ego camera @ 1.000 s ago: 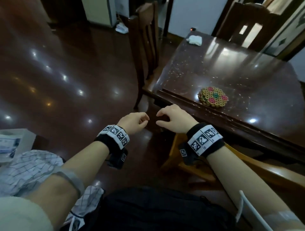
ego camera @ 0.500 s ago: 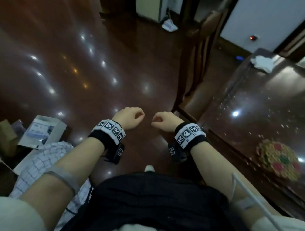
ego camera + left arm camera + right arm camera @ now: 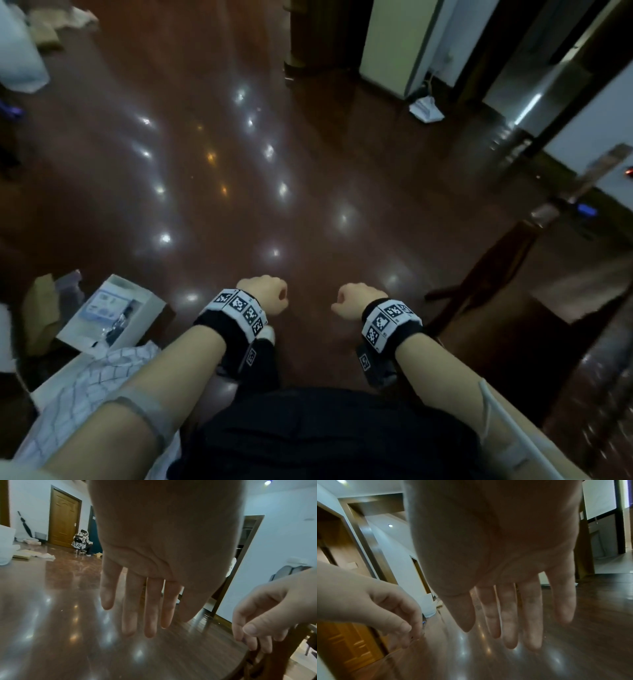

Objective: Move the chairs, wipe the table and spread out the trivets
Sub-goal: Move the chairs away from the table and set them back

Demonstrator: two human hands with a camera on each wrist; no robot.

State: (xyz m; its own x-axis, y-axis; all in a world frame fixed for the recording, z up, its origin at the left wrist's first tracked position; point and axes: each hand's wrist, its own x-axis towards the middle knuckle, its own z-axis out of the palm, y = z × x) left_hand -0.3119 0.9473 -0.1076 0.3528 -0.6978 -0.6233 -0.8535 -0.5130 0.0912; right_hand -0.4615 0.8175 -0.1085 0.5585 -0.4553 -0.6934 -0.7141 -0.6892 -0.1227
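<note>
In the head view my left hand [image 3: 267,294] and right hand [image 3: 356,298] hang side by side over the dark glossy floor, a little apart. Each is loosely curled and holds nothing. The left wrist view shows the left hand [image 3: 145,622] with relaxed, almost straight fingers, and the right wrist view shows the same of the right hand [image 3: 513,628]. A dark wooden chair [image 3: 493,270] stands blurred to the right of my right hand, apart from it. A corner of the dark table [image 3: 606,387] shows at the lower right edge. The trivets and the cloth are out of view.
A white box [image 3: 106,315] and a checked cloth [image 3: 92,387] lie on the floor at the lower left. A pale cabinet [image 3: 397,41] stands far ahead with a white item [image 3: 426,109] beside it. A seated person [image 3: 81,540] is by a wooden door [image 3: 63,516].
The head view has swung left, away from the table, so the trivets and white cloth have left the picture. Both hands stay in front, empty, now over bare floor.
</note>
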